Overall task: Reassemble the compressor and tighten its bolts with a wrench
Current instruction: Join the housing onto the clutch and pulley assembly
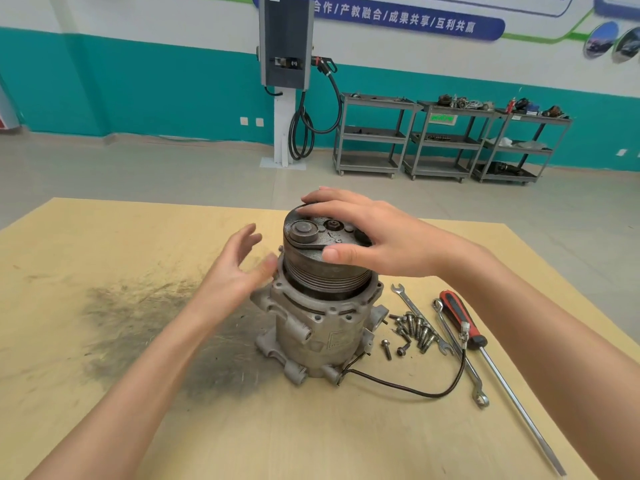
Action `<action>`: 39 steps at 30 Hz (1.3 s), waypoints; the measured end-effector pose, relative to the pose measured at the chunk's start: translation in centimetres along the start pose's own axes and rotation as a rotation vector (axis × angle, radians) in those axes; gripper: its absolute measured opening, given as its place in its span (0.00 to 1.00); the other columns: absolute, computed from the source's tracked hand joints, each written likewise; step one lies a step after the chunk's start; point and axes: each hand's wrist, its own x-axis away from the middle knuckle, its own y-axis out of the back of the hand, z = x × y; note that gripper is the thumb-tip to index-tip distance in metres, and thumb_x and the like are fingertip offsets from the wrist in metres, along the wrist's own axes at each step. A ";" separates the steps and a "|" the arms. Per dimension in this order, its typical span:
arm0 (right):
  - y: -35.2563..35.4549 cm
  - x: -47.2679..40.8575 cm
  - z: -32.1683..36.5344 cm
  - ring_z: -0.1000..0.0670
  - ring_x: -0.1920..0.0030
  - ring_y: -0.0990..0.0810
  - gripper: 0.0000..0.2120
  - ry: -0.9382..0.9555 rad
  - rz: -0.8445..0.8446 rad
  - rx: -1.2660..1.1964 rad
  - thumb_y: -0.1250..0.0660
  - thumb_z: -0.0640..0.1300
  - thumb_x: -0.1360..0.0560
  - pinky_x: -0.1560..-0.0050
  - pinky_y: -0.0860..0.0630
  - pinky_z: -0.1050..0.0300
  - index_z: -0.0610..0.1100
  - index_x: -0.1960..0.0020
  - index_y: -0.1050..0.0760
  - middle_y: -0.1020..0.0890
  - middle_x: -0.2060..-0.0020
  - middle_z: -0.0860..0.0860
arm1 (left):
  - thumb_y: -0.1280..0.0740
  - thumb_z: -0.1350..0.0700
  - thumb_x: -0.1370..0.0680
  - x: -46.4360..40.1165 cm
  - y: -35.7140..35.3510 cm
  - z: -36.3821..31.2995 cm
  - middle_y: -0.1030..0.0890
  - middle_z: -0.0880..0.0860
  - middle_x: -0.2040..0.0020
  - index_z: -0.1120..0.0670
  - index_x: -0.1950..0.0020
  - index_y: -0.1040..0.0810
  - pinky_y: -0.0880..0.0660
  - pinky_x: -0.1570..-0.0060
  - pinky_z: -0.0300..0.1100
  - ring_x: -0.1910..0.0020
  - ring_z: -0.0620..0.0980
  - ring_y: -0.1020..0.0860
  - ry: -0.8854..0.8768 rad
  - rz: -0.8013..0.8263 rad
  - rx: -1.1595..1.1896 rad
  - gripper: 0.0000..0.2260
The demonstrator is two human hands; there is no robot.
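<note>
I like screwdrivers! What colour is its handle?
Red with black stripes, on the screwdriver, seen from the head view.

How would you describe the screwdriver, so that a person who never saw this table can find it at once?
Start at the grey compressor standing in the middle of the yellow-brown table, then look to its right, past the pile of loose bolts and the two wrenches. The screwdriver lies farthest right, its long shaft pointing toward the near table edge. Only it has a red and black handle; its neighbours are bare metal.
</note>
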 end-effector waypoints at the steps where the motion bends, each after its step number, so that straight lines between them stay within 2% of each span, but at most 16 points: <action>1: 0.0 0.0 0.0 0.55 0.24 0.41 0.31 0.002 -0.007 -0.002 0.41 0.61 0.23 0.27 0.45 0.60 0.48 0.25 0.36 0.36 0.25 0.51 | 0.35 0.23 0.39 -1.0 0.2 0.2 0.33 0.47 0.26 0.49 0.22 0.40 0.37 0.29 0.47 0.28 0.42 0.34 0.033 -0.046 -0.012 0.52; 3: -0.1 0.0 0.1 0.55 0.25 0.41 0.31 -0.001 -0.020 -0.011 0.43 0.62 0.22 0.28 0.45 0.62 0.48 0.24 0.36 0.35 0.25 0.51 | 0.36 0.29 0.34 -2.8 0.4 0.2 0.30 0.52 0.27 0.54 0.24 0.37 0.34 0.31 0.46 0.31 0.46 0.32 0.105 -0.135 -0.033 0.45; 6: -0.2 0.0 0.1 0.56 0.26 0.40 0.31 -0.006 -0.044 -0.010 0.46 0.60 0.23 0.32 0.47 0.72 0.46 0.24 0.36 0.34 0.26 0.50 | 0.39 0.32 0.31 -4.1 0.9 -0.5 0.27 0.51 0.30 0.55 0.28 0.31 0.33 0.42 0.34 0.35 0.44 0.29 0.078 -0.229 0.034 0.39; 8: -0.3 -0.1 -0.1 0.56 0.27 0.38 0.28 0.006 -0.061 -0.007 0.46 0.57 0.20 0.35 0.47 0.76 0.44 0.25 0.36 0.33 0.27 0.49 | 0.41 0.30 0.30 -3.6 1.2 -1.6 0.24 0.48 0.33 0.51 0.32 0.28 0.33 0.38 0.37 0.34 0.43 0.28 0.019 -0.225 0.082 0.34; 10: -0.5 -0.1 -0.6 0.57 0.28 0.37 0.26 0.010 -0.071 -0.058 0.47 0.57 0.18 0.33 0.45 0.73 0.45 0.25 0.36 0.32 0.27 0.50 | 0.42 0.29 0.28 -1.8 1.2 -2.5 0.22 0.44 0.36 0.47 0.34 0.27 0.33 0.33 0.42 0.35 0.41 0.26 -0.023 -0.149 0.100 0.31; 12: -0.6 0.1 -1.4 0.60 0.27 0.36 0.28 0.002 -0.100 -0.246 0.53 0.60 0.19 0.28 0.41 0.66 0.49 0.24 0.38 0.33 0.26 0.55 | 0.42 0.26 0.29 0.7 0.6 -3.1 0.22 0.41 0.37 0.47 0.32 0.28 0.33 0.33 0.41 0.35 0.37 0.27 -0.053 -0.039 0.080 0.34; 15: -1.6 0.7 -3.6 0.60 0.27 0.36 0.36 -0.098 -0.288 -0.584 0.62 0.66 0.23 0.26 0.40 0.56 0.51 0.23 0.39 0.34 0.25 0.57 | 0.38 0.22 0.37 4.2 -0.9 -3.7 0.33 0.37 0.27 0.44 0.24 0.39 0.39 0.30 0.41 0.29 0.33 0.36 -0.060 0.066 -0.022 0.46; 19: -5.2 1.6 -5.9 0.52 0.28 0.31 0.38 -0.376 -0.260 -0.915 0.62 0.69 0.26 0.25 0.42 0.41 0.52 0.25 0.37 0.26 0.31 0.57 | 0.31 0.23 0.46 5.7 -2.9 -4.3 0.43 0.37 0.24 0.39 0.22 0.54 0.42 0.25 0.50 0.25 0.40 0.42 -0.035 0.095 -0.187 0.59; 20: -6.3 1.9 -6.2 0.54 0.31 0.27 0.37 -0.379 -0.239 -0.996 0.61 0.69 0.27 0.27 0.39 0.41 0.54 0.27 0.35 0.23 0.35 0.59 | 0.30 0.24 0.46 5.6 -3.3 -4.3 0.44 0.39 0.23 0.39 0.23 0.56 0.43 0.25 0.53 0.24 0.44 0.44 -0.040 0.088 -0.217 0.59; 22: -7.7 2.6 -6.4 0.63 0.40 0.23 0.32 -0.348 -0.221 -1.096 0.59 0.72 0.28 0.36 0.30 0.53 0.61 0.33 0.31 0.20 0.41 0.65 | 0.29 0.26 0.44 5.1 -3.8 -4.3 0.47 0.43 0.21 0.40 0.22 0.58 0.47 0.24 0.57 0.22 0.48 0.49 -0.057 0.067 -0.282 0.59; 24: -8.3 3.1 -6.0 0.68 0.43 0.23 0.29 -0.341 -0.213 -1.139 0.55 0.75 0.31 0.43 0.28 0.63 0.69 0.39 0.27 0.20 0.42 0.69 | 0.29 0.26 0.42 4.8 -3.9 -4.1 0.47 0.47 0.20 0.43 0.21 0.59 0.56 0.23 0.57 0.22 0.46 0.52 -0.064 0.068 -0.327 0.60; 26: -8.3 3.2 -5.9 0.69 0.44 0.23 0.28 -0.348 -0.218 -1.141 0.55 0.76 0.32 0.45 0.28 0.65 0.70 0.40 0.27 0.21 0.43 0.70 | 0.32 0.25 0.43 4.7 -3.7 -4.0 0.47 0.46 0.20 0.44 0.21 0.60 0.65 0.24 0.54 0.21 0.45 0.54 -0.068 0.076 -0.331 0.60; 28: -8.0 2.7 -5.8 0.67 0.44 0.22 0.30 -0.373 -0.238 -1.129 0.56 0.74 0.30 0.45 0.29 0.62 0.65 0.37 0.30 0.19 0.44 0.67 | 0.31 0.24 0.43 4.7 -3.6 -4.1 0.47 0.45 0.20 0.43 0.22 0.61 0.66 0.25 0.55 0.21 0.44 0.54 -0.075 0.074 -0.331 0.60; 30: -7.8 2.0 -6.0 0.63 0.40 0.22 0.30 -0.392 -0.252 -1.117 0.57 0.72 0.28 0.38 0.29 0.54 0.62 0.37 0.29 0.19 0.42 0.63 | 0.32 0.25 0.44 4.7 -3.6 -4.2 0.47 0.44 0.20 0.42 0.22 0.61 0.62 0.24 0.59 0.21 0.44 0.53 -0.072 0.075 -0.333 0.60; 34: -8.1 1.5 -5.9 0.49 0.29 0.29 0.31 -0.432 -0.268 -1.103 0.57 0.72 0.28 0.25 0.41 0.40 0.64 0.44 0.20 0.21 0.35 0.55 | 0.31 0.26 0.46 4.6 -4.0 -4.7 0.45 0.42 0.21 0.37 0.24 0.63 0.68 0.26 0.58 0.21 0.45 0.54 -0.062 0.075 -0.306 0.60; 39: -8.4 2.3 -5.5 0.55 0.30 0.30 0.30 -0.430 -0.295 -1.051 0.58 0.71 0.26 0.24 0.42 0.41 0.66 0.43 0.21 0.21 0.36 0.60 | 0.30 0.24 0.48 3.9 -3.3 -4.4 0.48 0.42 0.20 0.38 0.24 0.62 0.65 0.26 0.61 0.21 0.43 0.55 -0.074 0.098 -0.276 0.62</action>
